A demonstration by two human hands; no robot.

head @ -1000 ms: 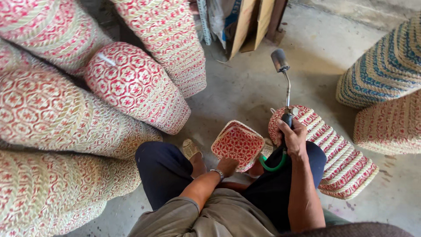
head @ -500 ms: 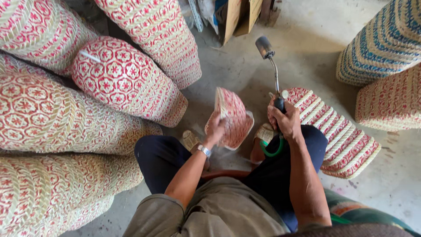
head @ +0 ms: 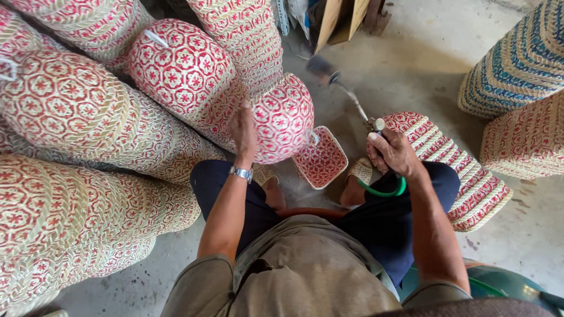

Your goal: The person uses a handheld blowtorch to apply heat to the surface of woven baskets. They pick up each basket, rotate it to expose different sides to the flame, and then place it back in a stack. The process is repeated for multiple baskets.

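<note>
My left hand (head: 244, 130) rests its fingers on the side of a red-and-white woven basket (head: 282, 117) that lies tilted off the floor against the stacks. My right hand (head: 395, 152) grips the handle of a gas torch (head: 352, 97); its long metal neck points up and away, with the blurred nozzle near the wooden boards. A green hose (head: 385, 191) runs from the torch under my wrist. A small square red-patterned woven tray (head: 321, 158) lies on the floor between my feet. A stack of woven baskets (head: 470, 170) lies on its side by my right knee.
Stacks of red-and-white woven baskets (head: 76, 111) fill the left side. Blue-striped (head: 517, 58) and red-patterned (head: 526, 138) basket stacks stand at the right. Wooden boards (head: 341, 20) lean at the top. A green gas cylinder (head: 505, 285) sits at lower right on the concrete floor (head: 423, 53).
My left hand let go of the small square tray, which now lies on the floor, and moved up to the big basket. The torch swung left, nozzle blurred.
</note>
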